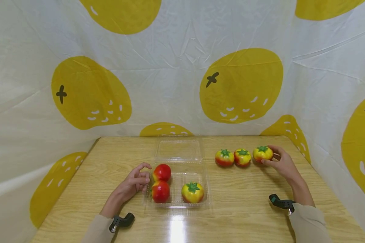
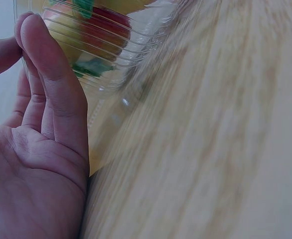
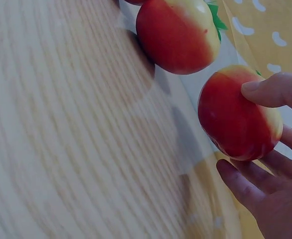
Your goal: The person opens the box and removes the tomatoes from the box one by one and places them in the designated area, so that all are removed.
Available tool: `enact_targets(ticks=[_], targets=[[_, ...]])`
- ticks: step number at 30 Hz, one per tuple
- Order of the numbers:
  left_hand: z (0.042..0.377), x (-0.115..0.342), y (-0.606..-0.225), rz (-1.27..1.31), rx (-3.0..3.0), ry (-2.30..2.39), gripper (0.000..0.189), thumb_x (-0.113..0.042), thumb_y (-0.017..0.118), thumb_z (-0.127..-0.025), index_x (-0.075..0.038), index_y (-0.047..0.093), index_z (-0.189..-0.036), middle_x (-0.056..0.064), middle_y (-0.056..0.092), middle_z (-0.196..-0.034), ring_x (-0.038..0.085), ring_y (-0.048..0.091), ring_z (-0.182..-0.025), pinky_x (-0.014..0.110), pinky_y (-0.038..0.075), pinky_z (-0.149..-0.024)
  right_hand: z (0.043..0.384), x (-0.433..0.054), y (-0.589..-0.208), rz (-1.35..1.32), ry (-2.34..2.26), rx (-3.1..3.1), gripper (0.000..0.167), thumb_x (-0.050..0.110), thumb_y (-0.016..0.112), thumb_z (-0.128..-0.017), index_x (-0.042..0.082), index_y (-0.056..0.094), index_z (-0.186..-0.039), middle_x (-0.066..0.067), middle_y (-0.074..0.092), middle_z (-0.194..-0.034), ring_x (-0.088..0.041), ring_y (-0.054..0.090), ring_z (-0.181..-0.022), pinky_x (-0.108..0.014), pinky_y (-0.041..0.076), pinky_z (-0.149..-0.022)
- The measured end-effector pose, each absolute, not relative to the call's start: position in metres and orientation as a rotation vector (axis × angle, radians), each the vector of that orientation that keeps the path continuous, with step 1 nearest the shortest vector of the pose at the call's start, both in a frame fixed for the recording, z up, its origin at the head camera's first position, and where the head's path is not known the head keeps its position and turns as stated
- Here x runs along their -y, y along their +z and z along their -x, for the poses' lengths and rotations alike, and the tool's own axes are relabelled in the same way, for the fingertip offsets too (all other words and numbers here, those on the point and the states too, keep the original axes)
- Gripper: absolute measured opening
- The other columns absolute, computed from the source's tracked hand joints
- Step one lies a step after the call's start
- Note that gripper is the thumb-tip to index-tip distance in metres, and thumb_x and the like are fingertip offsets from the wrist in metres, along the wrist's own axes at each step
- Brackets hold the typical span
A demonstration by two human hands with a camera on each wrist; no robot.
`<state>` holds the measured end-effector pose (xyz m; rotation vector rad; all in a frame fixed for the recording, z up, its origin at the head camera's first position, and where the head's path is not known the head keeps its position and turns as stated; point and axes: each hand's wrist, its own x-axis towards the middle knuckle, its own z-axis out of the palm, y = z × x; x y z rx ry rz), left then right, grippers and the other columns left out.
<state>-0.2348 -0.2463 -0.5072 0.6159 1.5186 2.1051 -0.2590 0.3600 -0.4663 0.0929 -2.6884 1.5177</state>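
Observation:
At the back right of the table, my right hand (image 1: 284,164) grips a red-and-yellow toy tomato (image 1: 262,154) with a green star-shaped leaf. In the right wrist view the thumb presses one side of this tomato (image 3: 238,114), and the fingers lie around the other. Two more such tomatoes (image 1: 224,158) (image 1: 242,157) stand just left of it. My left hand (image 1: 133,184), fingers loosely bent, rests at the left side of an open clear plastic clamshell box (image 1: 176,203). Inside the box are two red-side-up tomatoes (image 1: 162,172) (image 1: 160,191) at left and one leaf-up tomato (image 1: 193,192) at right.
The clear lid (image 1: 179,150) lies folded back behind the box on the wooden table (image 1: 237,209). A white cloth (image 1: 167,91) with large yellow fruit prints hangs behind the table and along both sides.

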Motion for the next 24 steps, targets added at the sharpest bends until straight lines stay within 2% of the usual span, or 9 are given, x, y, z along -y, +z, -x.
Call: enact_targets(ticks=[9, 16, 21, 24], targets=[[0.2364, 0.2456, -0.5076, -0.637, -1.510, 2.104, 0.039, 0.009, 0.043, -0.100, -0.014, 0.041, -0.131, -0.005, 0.062, -0.083, 0.009, 0.062, -0.059, 0.021, 0.057, -0.059, 0.2621, -0.3621, -0.4730, -0.093, 1.501, 2.722, 0.081, 0.015, 0.071, -0.098, -0.009, 0.021, -0.158, -0.039, 0.027, -0.158, -0.059, 0.034, -0.141, 0.000, 0.034, -0.080], [0.2352, 0.2452, -0.5061, -0.618, -1.522, 2.106, 0.038, 0.008, 0.045, -0.100, -0.014, 0.041, -0.131, -0.005, 0.062, -0.082, 0.010, 0.062, -0.059, 0.021, 0.057, -0.058, 0.2619, -0.3612, -0.4740, -0.106, 1.524, 2.721, 0.082, 0.018, 0.070, -0.099, -0.010, 0.019, -0.158, -0.038, 0.029, -0.158, -0.056, 0.033, -0.143, -0.001, 0.037, -0.084], [0.2350, 0.2456, -0.5070, -0.613, -1.514, 2.107, 0.037, 0.007, 0.045, -0.100, -0.013, 0.041, -0.132, -0.004, 0.062, -0.082, 0.010, 0.062, -0.059, 0.021, 0.057, -0.058, 0.2628, -0.3623, -0.4758, -0.099, 1.505, 2.739, 0.083, 0.021, 0.070, -0.099, -0.010, 0.020, -0.158, -0.037, 0.030, -0.158, -0.054, 0.035, -0.144, -0.007, 0.045, -0.095], [0.2353, 0.2462, -0.5080, -0.616, -1.509, 2.109, 0.037, 0.008, 0.044, -0.100, -0.012, 0.040, -0.132, -0.004, 0.062, -0.082, 0.011, 0.062, -0.059, 0.022, 0.057, -0.058, 0.2635, -0.3630, -0.4765, -0.087, 1.493, 2.755, 0.084, 0.022, 0.070, -0.099, -0.010, 0.019, -0.158, -0.038, 0.030, -0.159, -0.054, 0.034, -0.144, -0.017, 0.048, -0.105]])
